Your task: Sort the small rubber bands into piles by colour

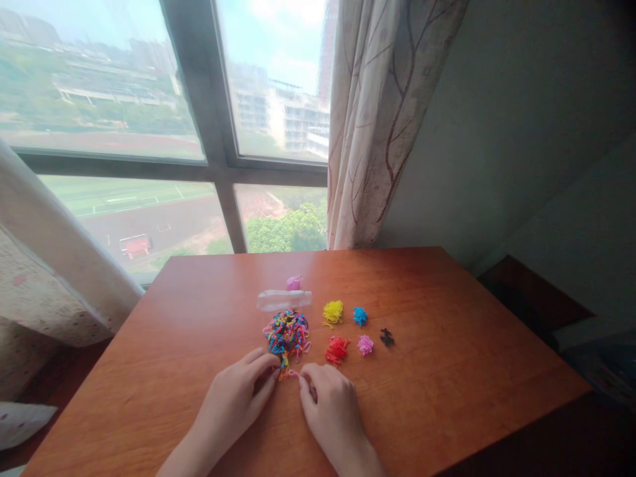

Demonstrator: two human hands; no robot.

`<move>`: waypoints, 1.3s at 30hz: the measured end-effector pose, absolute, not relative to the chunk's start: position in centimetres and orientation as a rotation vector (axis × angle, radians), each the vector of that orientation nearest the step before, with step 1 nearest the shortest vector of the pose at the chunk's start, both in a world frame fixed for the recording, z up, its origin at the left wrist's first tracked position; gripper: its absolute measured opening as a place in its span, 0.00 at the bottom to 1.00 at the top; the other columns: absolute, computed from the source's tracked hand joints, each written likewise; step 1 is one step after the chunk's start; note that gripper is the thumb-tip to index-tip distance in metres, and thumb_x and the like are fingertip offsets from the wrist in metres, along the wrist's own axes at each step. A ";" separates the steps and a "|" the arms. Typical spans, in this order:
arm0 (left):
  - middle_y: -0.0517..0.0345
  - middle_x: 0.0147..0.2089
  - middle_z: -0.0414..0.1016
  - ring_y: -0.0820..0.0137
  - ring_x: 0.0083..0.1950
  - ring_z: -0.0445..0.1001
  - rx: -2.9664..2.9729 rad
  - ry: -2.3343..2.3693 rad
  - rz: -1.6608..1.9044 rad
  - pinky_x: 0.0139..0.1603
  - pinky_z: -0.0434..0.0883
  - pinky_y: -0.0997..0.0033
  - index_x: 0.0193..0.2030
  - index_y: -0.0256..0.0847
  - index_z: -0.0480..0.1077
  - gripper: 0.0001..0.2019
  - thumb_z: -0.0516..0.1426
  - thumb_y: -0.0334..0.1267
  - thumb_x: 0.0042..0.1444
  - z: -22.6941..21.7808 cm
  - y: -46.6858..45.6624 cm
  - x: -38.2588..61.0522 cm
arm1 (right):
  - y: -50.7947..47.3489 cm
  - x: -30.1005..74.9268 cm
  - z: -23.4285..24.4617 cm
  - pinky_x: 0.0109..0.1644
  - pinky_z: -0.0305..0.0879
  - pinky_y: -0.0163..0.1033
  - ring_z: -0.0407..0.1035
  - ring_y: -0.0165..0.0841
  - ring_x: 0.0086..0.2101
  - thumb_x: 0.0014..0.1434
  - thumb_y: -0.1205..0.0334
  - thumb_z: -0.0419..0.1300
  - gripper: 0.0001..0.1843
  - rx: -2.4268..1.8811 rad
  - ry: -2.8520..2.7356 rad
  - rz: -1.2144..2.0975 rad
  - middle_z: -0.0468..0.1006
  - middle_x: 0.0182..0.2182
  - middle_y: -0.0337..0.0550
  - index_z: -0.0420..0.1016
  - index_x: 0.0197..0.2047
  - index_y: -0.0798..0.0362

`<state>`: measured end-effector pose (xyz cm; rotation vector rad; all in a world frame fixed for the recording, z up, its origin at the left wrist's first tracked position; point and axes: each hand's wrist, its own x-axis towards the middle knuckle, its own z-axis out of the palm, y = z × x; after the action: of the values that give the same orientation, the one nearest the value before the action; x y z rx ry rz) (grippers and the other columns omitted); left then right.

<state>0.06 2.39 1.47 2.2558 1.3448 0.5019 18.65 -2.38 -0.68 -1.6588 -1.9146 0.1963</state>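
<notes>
A mixed heap of small coloured rubber bands [287, 332] lies on the wooden table [447, 371]. To its right sit small sorted piles: yellow [332, 312], blue [360, 316], red [337, 349], pink [365, 344] and black [387, 338]. My left hand [242, 391] rests at the heap's near edge, fingers curled and touching a few bands. My right hand [328, 404] lies beside it, fingertips pinched on a pink band [294, 373] pulled from the heap.
A clear plastic bag [283, 299] lies just behind the heap, with a small pink object [294, 283] behind it. A patterned curtain [377, 119] hangs at the table's far edge beside a large window [149, 99]. A dark lower surface [536, 298] stands to the right.
</notes>
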 end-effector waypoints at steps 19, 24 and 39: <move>0.60 0.37 0.76 0.70 0.35 0.77 2.296 1.400 0.479 0.36 0.69 0.76 0.39 0.47 0.73 0.10 0.50 0.37 0.63 0.9 2.6 0.0 | -2.7 19.3 -0.9 0.31 0.58 0.31 0.68 0.29 0.24 0.63 0.66 0.55 0.09 -1.590 -1.705 0.366 0.72 0.22 0.35 0.73 0.32 0.50; 0.60 0.37 0.76 0.70 0.36 0.77 2.307 1.403 0.492 0.35 0.68 0.77 0.39 0.47 0.73 0.10 0.50 0.38 0.64 0.9 2.6 -0.1 | -3.0 23.1 -1.1 0.31 0.59 0.32 0.68 0.30 0.23 0.68 0.58 0.51 0.15 -1.648 -1.635 0.217 0.73 0.23 0.38 0.74 0.33 0.51; 0.61 0.35 0.76 0.71 0.34 0.76 2.291 1.407 0.562 0.33 0.68 0.77 0.38 0.47 0.74 0.10 0.51 0.39 0.62 1.0 2.6 0.0 | -2.4 29.6 -2.1 0.29 0.61 0.34 0.70 0.31 0.22 0.68 0.52 0.50 0.18 -1.798 -1.560 -0.011 0.74 0.21 0.40 0.78 0.38 0.52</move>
<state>-0.02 2.59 1.02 2.2907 1.4071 0.5622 29.56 -2.37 -2.08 -1.7977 -1.5597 -0.0112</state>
